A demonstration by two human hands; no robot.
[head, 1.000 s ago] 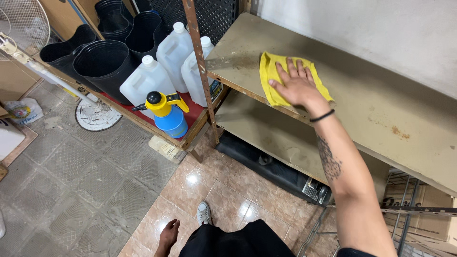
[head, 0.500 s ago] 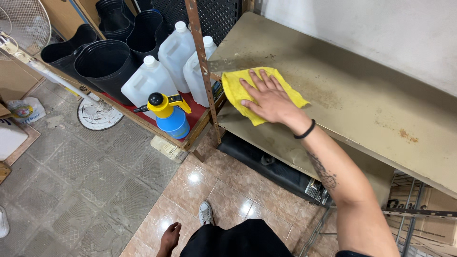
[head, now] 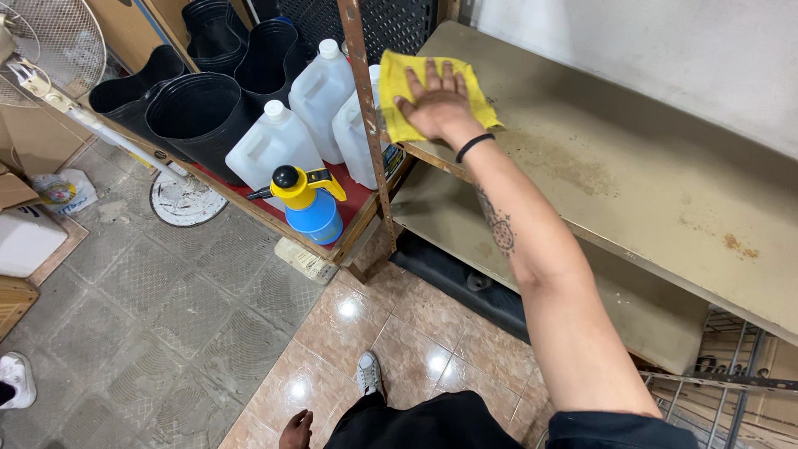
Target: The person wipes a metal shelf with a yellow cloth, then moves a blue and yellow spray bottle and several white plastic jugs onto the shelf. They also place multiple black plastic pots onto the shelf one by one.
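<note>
My right hand (head: 436,104) lies flat, fingers spread, pressing a yellow cloth (head: 397,87) onto the beige metal shelf (head: 598,141) at its front left corner, beside a rusty upright post (head: 366,125). A black band circles that wrist. My left hand (head: 295,430) hangs low by my leg at the bottom of the view, fingers curled, with nothing seen in it. Brown stains mark the shelf to the right of the cloth.
Left of the post, a red shelf (head: 357,199) carries three white plastic jugs (head: 274,145), a blue spray bottle with a yellow head (head: 312,208) and black plastic pots (head: 187,112). A standing fan (head: 50,50) is far left. A wire rack (head: 731,382) stands at the lower right.
My right hand has slid the yellow cloth leftward along the shelf, from its middle to the front left corner by the post. The view has shifted with it.
</note>
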